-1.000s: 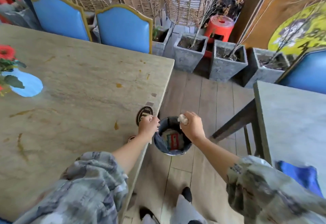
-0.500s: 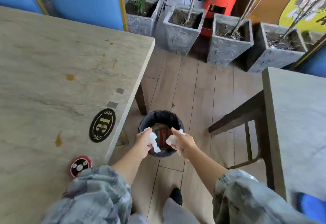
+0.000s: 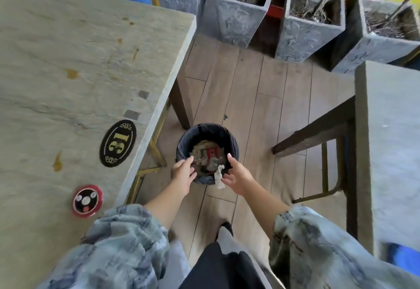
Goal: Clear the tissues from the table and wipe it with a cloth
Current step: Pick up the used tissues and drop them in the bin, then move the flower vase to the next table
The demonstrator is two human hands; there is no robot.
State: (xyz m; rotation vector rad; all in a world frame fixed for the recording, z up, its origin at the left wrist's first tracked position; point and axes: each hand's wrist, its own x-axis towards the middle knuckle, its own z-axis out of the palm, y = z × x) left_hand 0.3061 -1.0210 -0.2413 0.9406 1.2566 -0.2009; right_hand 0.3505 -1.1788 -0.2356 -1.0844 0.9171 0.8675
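Bare skin, both hands out over the bin (image 3: 207, 134), which I'll use as the landmark. Left hand (image 3: 183, 176) hangs at the bin's near-left rim, fingers spread and relaxed, holding nothing. Right hand (image 3: 238, 178) is at the near-right rim, fingers loose and apart, forefinger pointing up past the rim; palm looks empty. A white tissue (image 3: 218, 177) sits just inside the near rim btwn the two hands, right next to the right hand's fingertips; can't tell if it's touching them or hanging free. Bin has a dark liner w/ crumpled paper and a red-and-white wrapper inside.

Sleeves are grey-blue patterned, pushed up the forearms.

Left of the bin: the table (image 3: 68, 61), pale stone-look top, w/ brownish stains on it. Black oval number plate (image 3: 118, 143) reading 31 lies near the table edge closest to the bin; a round red-and-black call button (image 3: 87, 200) sits on the same top, nearer the person than the plate. One table leg stands just behind-left of the bin.

Right of the bin: a second grey table (image 3: 391, 140) on dark legs, w/ a blue cloth (image 3: 406, 258) at its near corner.

Beyond the bin: grey square planters (image 3: 238, 15) in a row on the wood floor.
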